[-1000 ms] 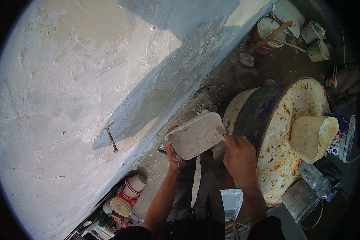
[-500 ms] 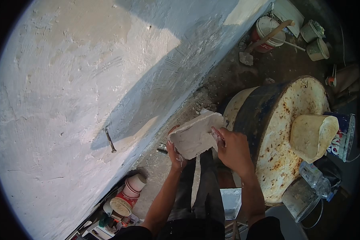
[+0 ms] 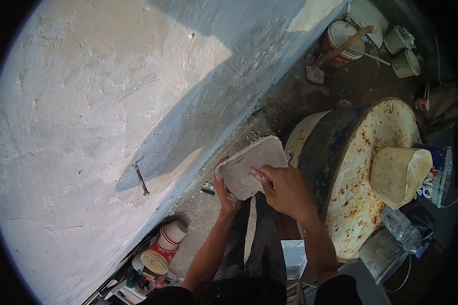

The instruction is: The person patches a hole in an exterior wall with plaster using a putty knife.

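My left hand [image 3: 227, 192] grips the near-left edge of a shallow plaster tray [image 3: 240, 157], fingers at its side. Pale grey paste coats the inside of the tray, and its rim is crusted. Over the tray's right part is my right hand [image 3: 286, 190], its fingers closed and smeared with white paste. Whatever the right hand holds, if anything, is hidden behind the fingers. To the left rises a pale, roughly plastered wall [image 3: 102, 101], with a large nail or bolt [image 3: 141, 180] sticking out of it.
At right lies a big rusty-ended drum [image 3: 356, 188] with a yellowish plastic container [image 3: 399, 175] against it. Beside these are a paint bucket [image 3: 435, 178] and a plastic bottle [image 3: 404, 229]. Stacked buckets [image 3: 160, 251] stand lower left; a red-white bucket [image 3: 341, 43] with a wooden handle is at top right.
My right hand has moved left, farther over the tray's inside. The tray has turned a little and tipped in my left hand.
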